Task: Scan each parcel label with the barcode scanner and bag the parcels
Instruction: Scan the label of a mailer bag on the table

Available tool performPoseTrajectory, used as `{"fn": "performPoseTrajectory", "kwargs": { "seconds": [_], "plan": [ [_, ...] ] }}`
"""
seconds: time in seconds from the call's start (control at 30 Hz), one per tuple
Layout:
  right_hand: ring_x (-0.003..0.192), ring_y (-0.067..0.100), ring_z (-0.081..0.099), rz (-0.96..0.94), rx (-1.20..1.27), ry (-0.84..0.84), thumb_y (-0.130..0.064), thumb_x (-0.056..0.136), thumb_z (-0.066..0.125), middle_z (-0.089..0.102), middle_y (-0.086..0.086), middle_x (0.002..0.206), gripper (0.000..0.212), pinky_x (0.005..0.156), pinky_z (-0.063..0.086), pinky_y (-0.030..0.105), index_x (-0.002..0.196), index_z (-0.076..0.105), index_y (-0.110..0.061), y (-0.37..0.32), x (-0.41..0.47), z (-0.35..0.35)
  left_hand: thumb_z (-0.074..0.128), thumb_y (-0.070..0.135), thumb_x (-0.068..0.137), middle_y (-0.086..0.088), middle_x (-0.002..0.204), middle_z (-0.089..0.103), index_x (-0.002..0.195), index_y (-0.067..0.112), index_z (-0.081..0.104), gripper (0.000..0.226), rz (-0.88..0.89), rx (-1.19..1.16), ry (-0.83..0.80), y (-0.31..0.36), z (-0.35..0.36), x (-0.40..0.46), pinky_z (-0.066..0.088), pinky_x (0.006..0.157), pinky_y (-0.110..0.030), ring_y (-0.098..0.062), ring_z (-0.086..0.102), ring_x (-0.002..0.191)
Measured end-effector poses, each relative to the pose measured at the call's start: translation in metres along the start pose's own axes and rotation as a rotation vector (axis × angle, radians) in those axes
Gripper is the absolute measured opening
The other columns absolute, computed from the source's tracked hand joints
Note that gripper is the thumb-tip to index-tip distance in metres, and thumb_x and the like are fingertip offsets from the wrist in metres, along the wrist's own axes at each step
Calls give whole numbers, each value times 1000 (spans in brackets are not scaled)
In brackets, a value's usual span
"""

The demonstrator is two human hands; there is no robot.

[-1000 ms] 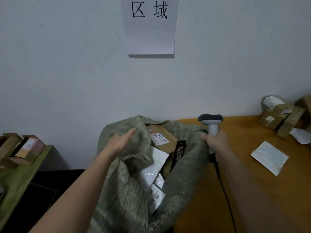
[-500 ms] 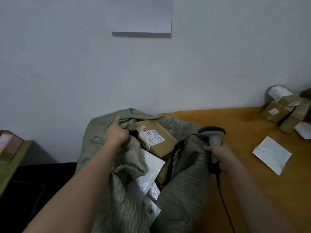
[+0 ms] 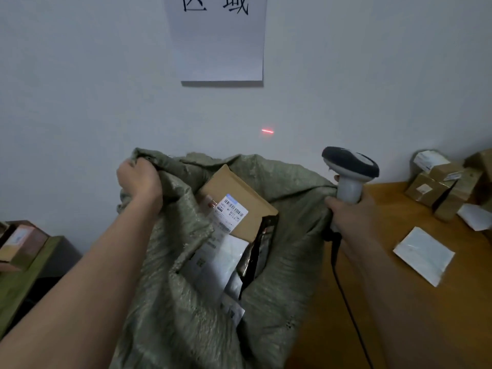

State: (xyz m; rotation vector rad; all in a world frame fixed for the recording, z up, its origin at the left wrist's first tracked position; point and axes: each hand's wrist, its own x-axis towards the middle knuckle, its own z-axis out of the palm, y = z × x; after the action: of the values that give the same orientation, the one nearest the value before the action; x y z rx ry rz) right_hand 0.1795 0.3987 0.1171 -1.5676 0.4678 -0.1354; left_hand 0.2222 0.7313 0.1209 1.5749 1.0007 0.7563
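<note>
The left hand point(image 3: 139, 179), at centre left of the frame, is clenched around a bunched fold of the rim of a large grey-green woven sack point(image 3: 170, 302). The right hand point(image 3: 351, 217), at centre right, grips the pale handle of a white handheld barcode scanner with a dark head point(image 3: 348, 169); the scanner stands upright, and the sack's right rim lies against this hand. A black cable point(image 3: 346, 296) trails from the scanner's base toward the bottom edge of the frame.

The sack fills the lower centre, its mouth held wide between the two hands. Inside, near the top, a brown cardboard box parcel point(image 3: 239, 193) lies tilted with a white barcode label point(image 3: 233, 207) facing up. Below it sit white plastic mailer parcels point(image 3: 215, 259), and a dark packet stands on edge just to their right.

A short red laser line point(image 3: 267, 131) glows on the pale wall above the sack. Higher up, a white paper sign with black characters point(image 3: 218, 38) hangs on the wall.

At the right, an orange-brown wooden table point(image 3: 426, 315) carries a flat white envelope parcel point(image 3: 423, 255) and, at its far edge, a cluster of small brown cardboard boxes point(image 3: 436, 187). At lower left, more brown boxes point(image 3: 21, 242) rest on a green shelf point(image 3: 21, 278).
</note>
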Motion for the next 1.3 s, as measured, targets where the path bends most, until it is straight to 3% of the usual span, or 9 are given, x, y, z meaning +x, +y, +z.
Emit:
{"fn": "performPoseTrajectory", "kwargs": {
  "seconds": [0.17,0.33,0.43,0.53,0.67,0.77,0.87,1.07,1.3],
  "plan": [
    [99,34,61,165,62,37,-4,90,65,59,16,109,28,85,54,47,113,53,-12,6,-2,3,59,56,70,-12,117,57,99,8,63,57,-151,412,-186,-43,-24,-5,47,96,-49,-41,54,106],
    [72,15,52,151,163,201,-2,91,61,50,-1,89,32,70,49,31,117,48,-13,7,-9,-7,53,18,90,-10,101,67,90,11,64,13,66,229,87,-35,-55,-7,47,97,-38,-30,58,107],
    [82,19,56,173,209,228,-1,91,61,51,-1,92,42,76,51,32,129,48,-11,15,-14,-13,49,13,93,1,79,51,70,20,41,25,185,146,180,-25,-77,-12,42,83,-30,-19,51,89],
    [88,24,57,166,174,194,2,90,60,54,3,90,32,78,51,36,118,50,-8,16,-22,-16,68,28,87,-12,91,56,90,10,47,27,271,394,-109,-44,-89,-16,41,79,-37,-29,56,95],
    [98,34,63,207,119,129,-1,89,63,53,6,87,29,78,54,42,114,50,-5,16,-32,-12,85,57,58,-12,129,58,132,10,49,94,68,812,-545,-90,-98,-17,46,97,-40,-31,55,118],
    [99,34,62,209,64,84,-3,89,63,54,9,94,29,80,55,45,114,48,-7,18,-42,-9,68,30,84,-20,137,52,137,3,47,64,92,1099,-618,-107,-101,-22,42,99,-36,-34,51,123],
    [95,32,61,184,38,59,-4,90,63,54,8,92,35,73,52,40,122,49,-4,12,-51,-3,51,15,93,-25,119,62,113,-2,63,29,260,924,-437,-84,-94,-25,46,93,-40,-39,59,110],
    [67,11,55,-18,286,193,3,91,56,54,-2,85,42,53,48,21,128,52,-17,-26,-53,9,45,19,96,-14,91,66,87,8,62,22,644,196,-68,73,-79,-16,40,75,-30,-27,60,88],
    [81,21,62,58,252,206,-1,88,61,59,4,97,47,71,52,34,132,52,-14,-12,-55,10,49,16,97,-6,85,59,88,11,53,11,600,167,-355,29,-68,-38,35,69,-23,-21,54,81]
  ]
}}
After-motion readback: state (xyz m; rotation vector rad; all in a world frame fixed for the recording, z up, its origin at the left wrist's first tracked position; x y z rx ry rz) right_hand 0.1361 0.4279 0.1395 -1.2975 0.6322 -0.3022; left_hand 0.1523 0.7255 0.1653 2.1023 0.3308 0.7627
